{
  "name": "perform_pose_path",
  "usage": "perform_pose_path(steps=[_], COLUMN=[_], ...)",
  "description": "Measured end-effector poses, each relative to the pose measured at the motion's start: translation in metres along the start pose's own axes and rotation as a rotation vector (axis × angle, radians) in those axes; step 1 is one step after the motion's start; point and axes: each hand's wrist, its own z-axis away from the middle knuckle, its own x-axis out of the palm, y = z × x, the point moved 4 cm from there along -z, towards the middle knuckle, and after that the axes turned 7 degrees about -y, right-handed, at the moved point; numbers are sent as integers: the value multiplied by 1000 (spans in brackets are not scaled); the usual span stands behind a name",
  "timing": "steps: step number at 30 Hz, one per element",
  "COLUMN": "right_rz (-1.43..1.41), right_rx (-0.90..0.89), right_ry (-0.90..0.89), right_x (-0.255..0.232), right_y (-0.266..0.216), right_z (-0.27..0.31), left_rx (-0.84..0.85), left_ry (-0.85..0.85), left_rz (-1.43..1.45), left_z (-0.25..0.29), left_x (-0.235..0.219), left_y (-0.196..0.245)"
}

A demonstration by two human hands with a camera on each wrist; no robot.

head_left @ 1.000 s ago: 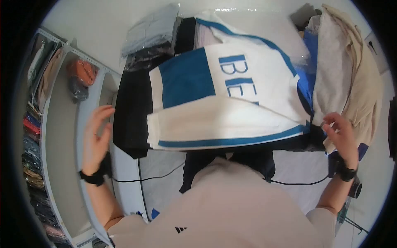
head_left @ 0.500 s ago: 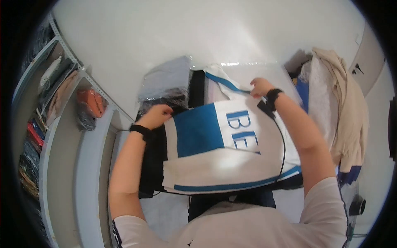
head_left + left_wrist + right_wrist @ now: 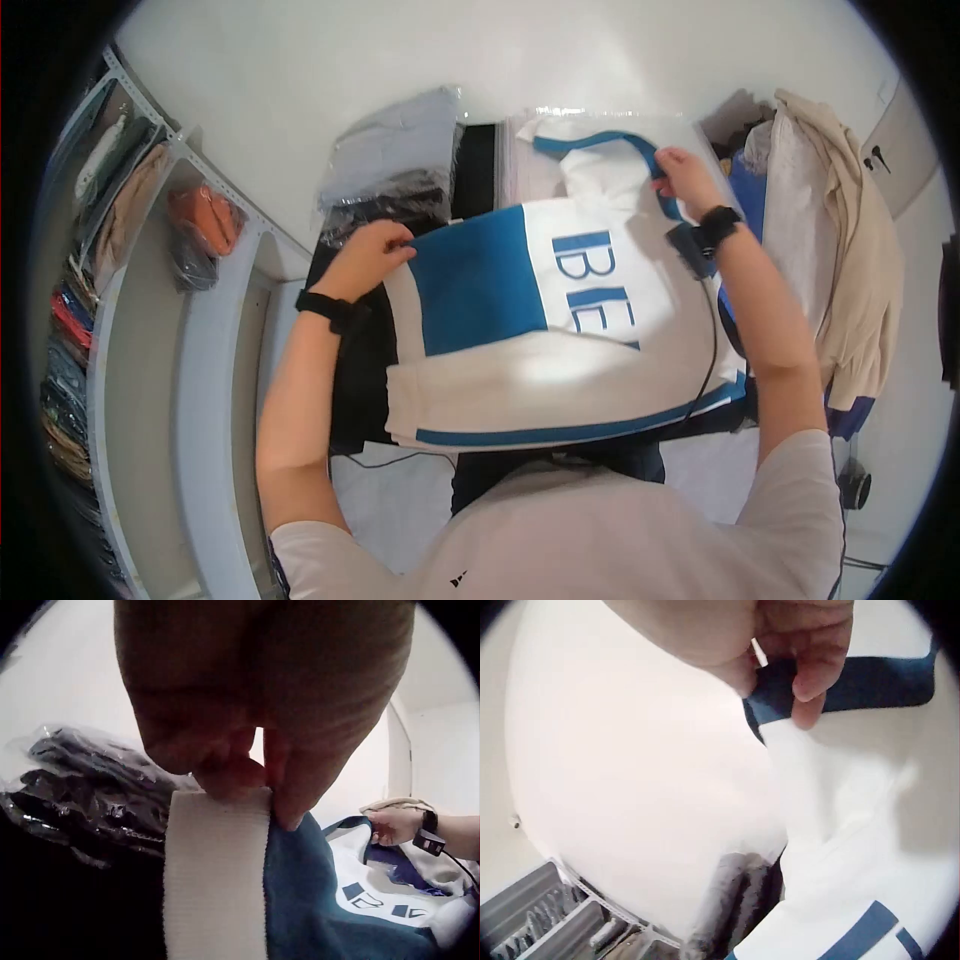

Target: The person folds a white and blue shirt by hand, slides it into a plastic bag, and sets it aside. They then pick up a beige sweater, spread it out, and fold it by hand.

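Observation:
A white sweatshirt (image 3: 480, 380) with a blue panel (image 3: 478, 280) and large blue letters lies sideways on a black surface. Its near sleeve is folded over the body, a blue stripe (image 3: 540, 436) along the near edge. My left hand (image 3: 365, 258) pinches the far corner at the hem; the left wrist view shows the white ribbed band (image 3: 217, 870) beneath the thumb and fingertips. At the far right, my right hand (image 3: 690, 182) pinches the other sleeve on its blue stripe (image 3: 877, 684), and that cloth is raised, hanging from the fingers in the right wrist view.
Bagged folded clothes (image 3: 395, 145) lie at the back left, and clear plastic bags (image 3: 690, 135) at the back right. Beige garments (image 3: 850, 260) hang over the right side. Shelving (image 3: 150, 400) with packed clothes stands on the left. A cable (image 3: 715, 345) trails from the right wrist across the sweatshirt.
Both hands have moved from the near sides to the sweatshirt's far edge and taken hold of it. The right hand has since drawn the far sleeve up and to the right.

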Motion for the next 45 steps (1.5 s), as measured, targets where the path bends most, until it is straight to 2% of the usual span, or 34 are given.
perform_pose_path(steps=[1, 3, 5, 7, 9, 10, 11, 13, 14, 15, 16, 17, 19, 21, 22, 24, 25, 27, 28, 29, 30, 31, 33, 35, 37, 39, 41, 42, 43, 45], right_rz=[-75, -41, 49, 176, 321, 348, 345, 414, 377, 355, 376, 396, 578, 757, 755, 863, 862, 849, 850, 741, 632, 634, 368, 292, 234, 323, 364, 263, 364, 535], right_rx=[-55, -69, -85, -21, 32, 120, 121, 180, 216, 246, 237, 228, 270, 157, 152, -4, -8, -27, -25, -104, -180, -173, -295, -344, -362, -374, -490, -269, -280, -102], right_ry=[-37, -126, -245, -431, -790, -869, -862, -760, -604, -494, -348, -202, -175, -133, -123, -229, -226, -119, -122, -73, -23, -23, -205, -327, -472, -711, -644, -586, -488, -383], right_x=[-6, -17, -34, -50, -55, -50, -52, -59, -65, -67, -60, -51, -40, -23, -19, -7, -8, -12, -12, -14, -14, -12, 0, 6, 11, 10, -11, -25, -43, -75], right_y=[-16, -42, -43, -38, -27, -27, -25, -13, -4, 0, -4, -10, 5, 15, 18, 20, 24, 18, 12, 2, -18, -35, -73, -89, -95, -108, -91, -89, -73, -44], right_z=[21, 68, 104, 140, 168, 183, 186, 185, 175, 163, 159, 154, 132, 122, 119, 113, 108, 103, 107, 112, 122, 134, 164, 188, 210, 227, 217, 210, 194, 171], left_rx=[43, 29, 29, 26, 194, 218, 225, -23, -10, 29, 72, 93, 138, 180, 208, 244, 246, 313, 295, 293, 385, 477, 440, 503, 579, 658, 786, 757, 763, 583], left_ry=[28, -23, -84, -104, -205, -260, -264, -265, -269, -193, -116, -117, -95, -92, -114, -154, -152, -143, -212, -214, -165, -114, -147, 97, 42, -14, -108, -127, -134, -198], left_rz=[3, 16, -38, -21, -84, -55, -57, 27, 21, -1, -22, -26, 33, 28, 32, 27, 24, 59, 75, 79, -7, -94, -49, -28, -102, -181, -113, -138, -138, -196], left_z=[9, 26, 45, 60, 72, 76, 79, 76, 72, 67, 60, 55, 47, 39, 36, 32, 31, 31, 31, 28, 26, 25, 19, 11, 6, 4, 12, 19, 28, 41], left_x=[-3, -7, -3, 7, 18, 23, 25, 19, 15, 9, 3, 0, -5, -5, -3, 0, 3, 8, 9, 13, 16, 20, 31, 40, 53, 65, 70, 68, 66, 65], left_y=[9, 33, 49, 52, 49, 47, 46, 53, 60, 68, 77, 88, 109, 125, 134, 151, 159, 179, 188, 193, 201, 211, 227, 238, 240, 238, 233, 238, 242, 241])
